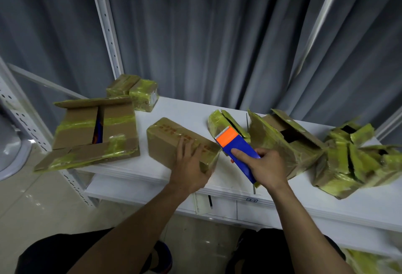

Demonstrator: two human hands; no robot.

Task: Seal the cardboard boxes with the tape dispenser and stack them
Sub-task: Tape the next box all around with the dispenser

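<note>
The box (174,141) is held down near the front edge of the bench (191,110) by the left hand (189,165), fingers flat; the tape dispenser (235,145) is gripped by the right hand (265,167), fingers curled.

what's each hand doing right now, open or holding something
Left hand: open, fingers flat on the cardboard box.
Right hand: closed round the tape dispenser.
</note>
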